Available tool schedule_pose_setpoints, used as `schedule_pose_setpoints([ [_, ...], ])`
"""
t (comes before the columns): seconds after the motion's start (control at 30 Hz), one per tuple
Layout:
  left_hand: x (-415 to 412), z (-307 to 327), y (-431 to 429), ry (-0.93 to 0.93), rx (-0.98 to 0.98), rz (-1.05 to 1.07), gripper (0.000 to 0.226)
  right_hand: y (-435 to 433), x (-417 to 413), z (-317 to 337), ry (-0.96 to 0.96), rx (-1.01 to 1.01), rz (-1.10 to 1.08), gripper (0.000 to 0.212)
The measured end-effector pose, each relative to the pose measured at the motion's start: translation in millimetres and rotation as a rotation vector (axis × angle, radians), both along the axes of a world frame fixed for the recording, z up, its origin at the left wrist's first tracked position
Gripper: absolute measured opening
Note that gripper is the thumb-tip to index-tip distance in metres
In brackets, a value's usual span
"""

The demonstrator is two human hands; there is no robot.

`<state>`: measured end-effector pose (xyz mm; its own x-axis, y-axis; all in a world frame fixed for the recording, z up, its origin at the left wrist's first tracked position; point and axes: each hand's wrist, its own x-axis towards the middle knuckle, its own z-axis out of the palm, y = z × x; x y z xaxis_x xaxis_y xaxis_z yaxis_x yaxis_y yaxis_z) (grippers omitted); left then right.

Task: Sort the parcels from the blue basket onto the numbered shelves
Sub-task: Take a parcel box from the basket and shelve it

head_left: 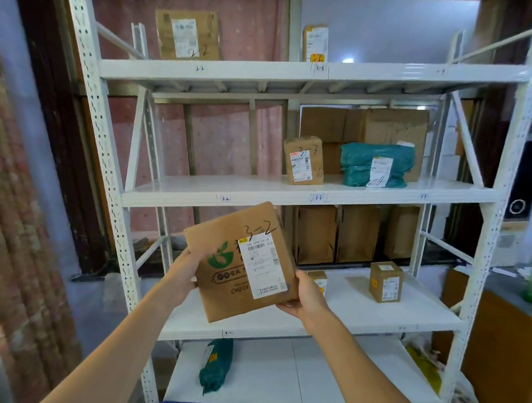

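Left grip [185, 267], right grip [305, 296], parcel [236, 270] between

Through the head camera I look at a white metal rack [296, 75] standing in front of a wall hung with a pink sheet [231, 131] with pale dots; thin wooden battens [187, 135] stand upright against it. Higher on the right the wall [391, 29] is plain and pale, with a small bright glare [347, 60] low on it. A dark wooden post [48, 97] runs up the left side, and nearer me hangs a reddish ribbed curtain [17, 219], blurred at the edge of my view. The floor [93, 300] there looks grey. Plain brown cartons [395, 128] lean behind the rack. Far right I make out a dark panel with a pale ring [518, 206] and, lower down, a brown board [497, 352].
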<state>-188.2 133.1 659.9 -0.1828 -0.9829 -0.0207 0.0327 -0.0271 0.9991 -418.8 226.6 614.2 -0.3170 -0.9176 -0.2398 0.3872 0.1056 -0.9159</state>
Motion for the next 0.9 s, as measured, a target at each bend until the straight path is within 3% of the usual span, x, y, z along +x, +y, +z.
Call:
schedule_pose_setpoints([
  [0.1,-11.7,-5.8,-5.3,-0.141,-0.029,-0.069,0.050,-1.6,-18.6,-0.3,-0.054,-0.027,-0.003,0.033],
  [0.27,-39.5,-7.7,-8.1,-0.212,-0.113,-0.094,0.043,-1.0,-47.1,2.3,0.002,-0.051,-0.011,0.031],
  [0.37,-57.8,-4.8,-3.9,-0.187,-0.093,-0.108,0.062,-0.5,-59.9,9.9,0.145,-0.049,0.006,0.030],
  [0.6,-64.9,11.0,-14.3,-0.153,-0.174,-0.010,0.067,-24.2,-70.9,30.0,0.578,-0.136,-0.022,0.045],
  [0.67,-58.0,18.7,-18.6,-0.129,-0.179,0.049,0.060,-34.6,-66.8,40.9,0.634,-0.206,-0.013,0.047],
  [0.83,-23.1,39.8,-34.5,-0.141,-0.204,0.174,0.071,-62.8,-34.4,67.3,0.777,-0.365,0.089,0.055],
  [0.9,-6.7,52.6,-46.0,-0.138,-0.234,0.202,0.077,-72.2,-17.6,80.2,0.787,-0.418,0.137,0.039],
])
